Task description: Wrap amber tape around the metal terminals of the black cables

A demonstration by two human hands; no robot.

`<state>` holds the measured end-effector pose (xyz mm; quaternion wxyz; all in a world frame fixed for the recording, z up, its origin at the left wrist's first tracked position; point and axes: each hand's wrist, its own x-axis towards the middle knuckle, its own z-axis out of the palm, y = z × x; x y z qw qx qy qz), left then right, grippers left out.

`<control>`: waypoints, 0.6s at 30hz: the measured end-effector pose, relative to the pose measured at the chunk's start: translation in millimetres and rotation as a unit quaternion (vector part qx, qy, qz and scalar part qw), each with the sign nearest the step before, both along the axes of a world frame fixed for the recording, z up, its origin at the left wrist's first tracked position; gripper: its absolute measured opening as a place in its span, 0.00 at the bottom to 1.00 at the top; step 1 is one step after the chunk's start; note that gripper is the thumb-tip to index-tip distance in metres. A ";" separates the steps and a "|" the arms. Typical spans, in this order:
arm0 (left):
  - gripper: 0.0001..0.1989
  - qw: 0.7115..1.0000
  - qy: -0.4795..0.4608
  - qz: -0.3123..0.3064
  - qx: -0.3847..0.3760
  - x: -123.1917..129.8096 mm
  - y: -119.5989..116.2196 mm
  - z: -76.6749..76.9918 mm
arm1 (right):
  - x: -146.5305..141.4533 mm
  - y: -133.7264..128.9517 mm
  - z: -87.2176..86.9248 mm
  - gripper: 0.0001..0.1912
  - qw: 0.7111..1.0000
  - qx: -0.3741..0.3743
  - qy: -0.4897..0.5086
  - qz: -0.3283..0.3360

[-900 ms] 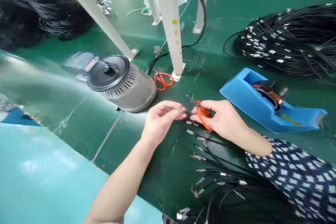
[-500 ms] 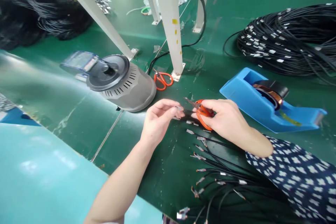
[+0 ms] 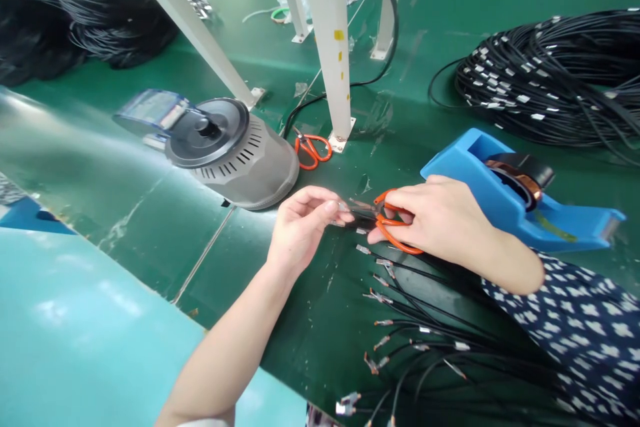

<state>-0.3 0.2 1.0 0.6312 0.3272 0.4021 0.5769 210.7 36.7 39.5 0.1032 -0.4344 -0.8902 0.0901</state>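
Note:
My left hand [image 3: 305,230] is closed in a pinch on the end of a black cable [image 3: 356,221], and a small clear or silvery piece shows at the fingertips. My right hand [image 3: 445,217] grips orange-handled scissors [image 3: 399,245], fingers in the loops. The scissor blades are spread and point left, close to the pinched cable end; whether they touch it I cannot tell. Below the hands, several black cables [image 3: 445,320] fan out leftward, their ends carrying small connectors [image 3: 363,249] and white labels.
A grey round machine [image 3: 260,167] stands left of my hands, with second orange scissors [image 3: 314,152] beside it. A blue tape dispenser [image 3: 510,213] sits at right. Behind are a large black cable coil [image 3: 545,80], white metal legs [image 3: 330,67] and more cable bundles [image 3: 110,20].
The scissors have opened, with their handles spread wider and blades nearer my left fingertips. My right hand has shifted slightly to the right; my left hand keeps its pinch.

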 end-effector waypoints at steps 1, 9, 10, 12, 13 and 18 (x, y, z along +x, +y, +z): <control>0.05 1.000 0.000 0.001 -0.002 0.3 -0.1 0.2 | -0.6 0.2 0.5 0.27 1.000 -0.009 -0.004 0.003; 0.06 1.000 -0.005 0.023 -0.019 4.2 -0.5 4.6 | -4.3 1.3 1.4 0.27 0.999 -0.023 -0.045 0.005; 0.06 1.000 -0.006 0.022 -0.019 4.3 -0.5 4.8 | -4.6 1.4 1.6 0.28 0.998 -0.026 -0.048 0.004; 0.05 1.000 -0.006 0.018 -0.015 4.1 -0.5 4.9 | -5.3 1.8 2.4 0.28 0.998 -0.040 -0.054 0.000; 0.05 1.000 -0.005 0.016 -0.012 3.8 -0.4 4.8 | -5.5 2.2 3.0 0.28 0.997 -0.051 -0.056 -0.003; 0.06 1.000 0.000 0.009 -0.003 3.5 0.3 4.0 | -5.5 4.7 5.2 0.30 0.989 -0.136 -0.052 -0.007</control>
